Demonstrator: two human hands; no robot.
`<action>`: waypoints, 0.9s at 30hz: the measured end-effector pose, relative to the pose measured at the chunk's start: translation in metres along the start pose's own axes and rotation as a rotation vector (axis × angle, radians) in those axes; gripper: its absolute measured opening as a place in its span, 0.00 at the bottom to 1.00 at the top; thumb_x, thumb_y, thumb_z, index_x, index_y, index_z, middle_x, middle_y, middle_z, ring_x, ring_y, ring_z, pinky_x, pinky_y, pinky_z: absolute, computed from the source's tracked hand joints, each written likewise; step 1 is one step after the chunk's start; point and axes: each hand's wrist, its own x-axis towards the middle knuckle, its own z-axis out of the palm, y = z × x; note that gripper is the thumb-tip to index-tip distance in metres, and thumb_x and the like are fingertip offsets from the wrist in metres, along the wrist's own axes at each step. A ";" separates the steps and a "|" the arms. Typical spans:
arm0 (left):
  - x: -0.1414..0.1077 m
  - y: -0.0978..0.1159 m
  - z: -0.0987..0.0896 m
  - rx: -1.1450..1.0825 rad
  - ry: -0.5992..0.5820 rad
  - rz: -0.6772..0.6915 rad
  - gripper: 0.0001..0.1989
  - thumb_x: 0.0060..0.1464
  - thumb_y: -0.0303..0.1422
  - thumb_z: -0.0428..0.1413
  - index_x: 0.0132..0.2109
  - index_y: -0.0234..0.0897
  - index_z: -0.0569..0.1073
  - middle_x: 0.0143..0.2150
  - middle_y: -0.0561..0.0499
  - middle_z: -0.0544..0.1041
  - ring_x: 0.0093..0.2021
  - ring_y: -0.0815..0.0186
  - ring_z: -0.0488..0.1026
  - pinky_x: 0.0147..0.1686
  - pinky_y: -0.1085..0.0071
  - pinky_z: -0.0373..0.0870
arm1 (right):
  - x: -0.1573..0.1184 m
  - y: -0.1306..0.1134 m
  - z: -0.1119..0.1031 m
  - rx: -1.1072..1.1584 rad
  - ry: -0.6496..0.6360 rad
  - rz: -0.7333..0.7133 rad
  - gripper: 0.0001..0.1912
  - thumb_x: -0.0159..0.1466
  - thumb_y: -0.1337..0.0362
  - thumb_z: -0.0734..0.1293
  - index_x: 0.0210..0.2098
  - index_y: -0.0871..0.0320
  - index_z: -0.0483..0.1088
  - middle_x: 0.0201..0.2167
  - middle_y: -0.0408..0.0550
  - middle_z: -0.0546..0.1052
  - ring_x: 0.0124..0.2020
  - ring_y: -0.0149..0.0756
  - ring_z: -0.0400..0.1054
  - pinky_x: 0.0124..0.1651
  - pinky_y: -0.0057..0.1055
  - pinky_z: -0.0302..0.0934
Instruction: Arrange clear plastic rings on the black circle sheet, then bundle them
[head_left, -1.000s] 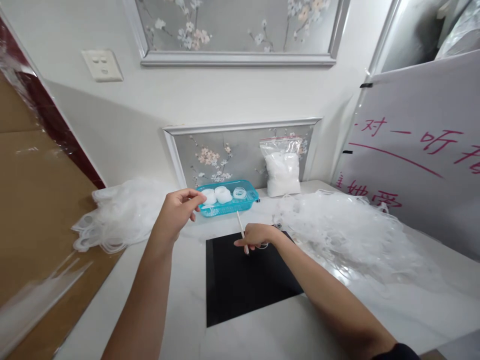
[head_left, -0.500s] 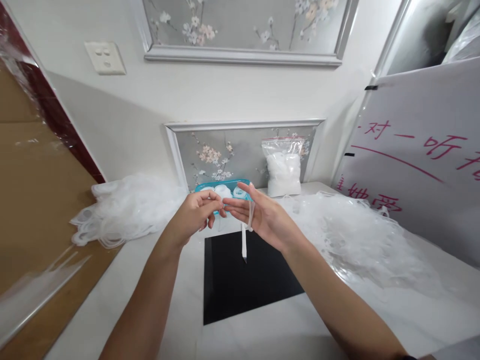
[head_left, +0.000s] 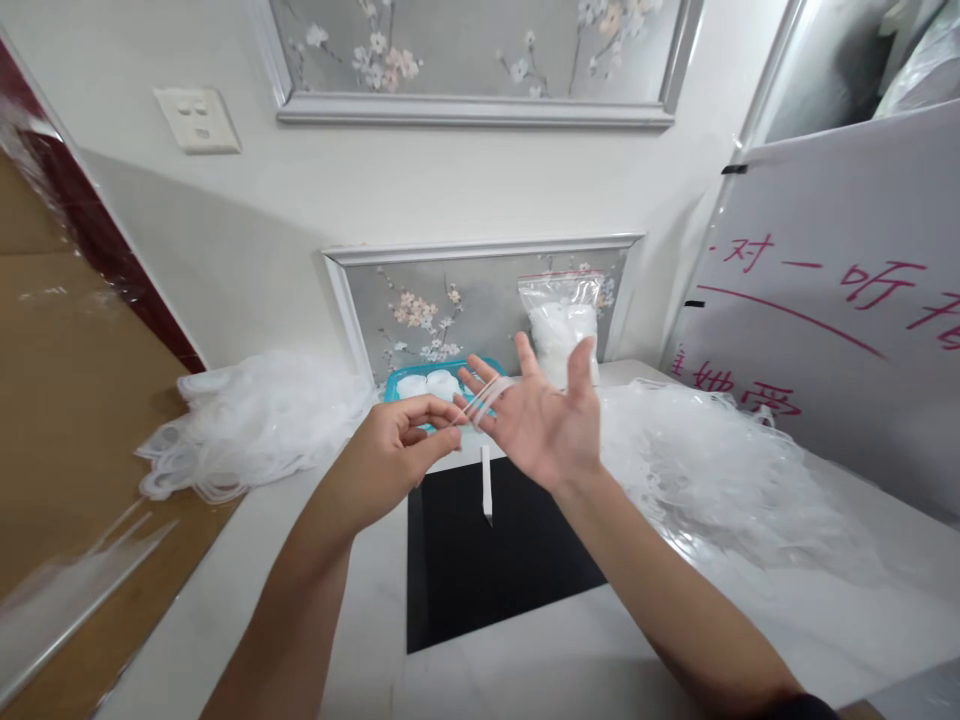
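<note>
My left hand (head_left: 409,448) pinches one side of a thin translucent white band (head_left: 487,397) between thumb and fingers. The band runs across to my right hand (head_left: 546,425), looped around some of its fingers. That hand is spread with the palm showing. Behind the hands is a blue tray (head_left: 486,364) with round white pieces (head_left: 441,383) in it, partly hidden. Below them a white pen-like tool (head_left: 487,487) with a dark tip lies on a black mat (head_left: 502,570).
Piles of translucent white rings lie at the left (head_left: 240,425) and right (head_left: 727,480). A zip bag of white material (head_left: 562,335) leans on the wall. Cardboard (head_left: 82,400) stands at the left, a white board with red writing (head_left: 825,290) at the right.
My right hand has opened, its fingers and thumb now spread. The band is stretched between both hands, and my left hand has moved slightly lower. The view has shifted a little.
</note>
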 end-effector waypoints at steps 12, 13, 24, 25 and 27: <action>-0.012 0.008 0.019 -0.085 0.190 0.043 0.19 0.50 0.43 0.62 0.47 0.43 0.68 0.47 0.52 0.74 0.19 0.79 0.63 0.19 0.77 0.64 | -0.019 -0.003 0.014 -0.118 -0.153 0.059 0.44 0.57 0.28 0.47 0.68 0.34 0.37 0.56 0.44 0.73 0.53 0.41 0.68 0.54 0.40 0.61; -0.011 0.009 0.021 -0.110 0.166 0.025 0.20 0.49 0.43 0.62 0.47 0.43 0.67 0.44 0.53 0.74 0.18 0.79 0.63 0.17 0.78 0.62 | -0.018 -0.002 0.013 -0.113 -0.170 0.063 0.43 0.58 0.29 0.47 0.68 0.34 0.36 0.56 0.44 0.72 0.52 0.41 0.69 0.54 0.41 0.62; -0.009 0.010 0.020 -0.190 0.032 -0.006 0.13 0.48 0.38 0.63 0.38 0.39 0.71 0.32 0.54 0.75 0.21 0.75 0.65 0.20 0.78 0.61 | -0.021 0.005 0.012 -0.169 -0.186 0.097 0.42 0.59 0.33 0.57 0.68 0.32 0.38 0.57 0.44 0.72 0.58 0.40 0.66 0.57 0.43 0.60; -0.010 0.010 0.019 -0.155 0.029 0.003 0.11 0.49 0.39 0.62 0.37 0.39 0.73 0.33 0.53 0.76 0.22 0.74 0.66 0.22 0.77 0.62 | -0.022 0.005 0.013 -0.176 -0.187 0.090 0.42 0.59 0.34 0.57 0.68 0.33 0.39 0.57 0.44 0.71 0.59 0.40 0.64 0.59 0.43 0.59; -0.013 0.011 0.018 -0.075 0.046 0.001 0.08 0.51 0.39 0.60 0.34 0.40 0.75 0.30 0.54 0.75 0.20 0.75 0.63 0.20 0.76 0.60 | -0.023 0.005 0.014 -0.193 -0.194 0.065 0.42 0.59 0.34 0.58 0.68 0.32 0.40 0.58 0.43 0.71 0.62 0.38 0.61 0.61 0.43 0.56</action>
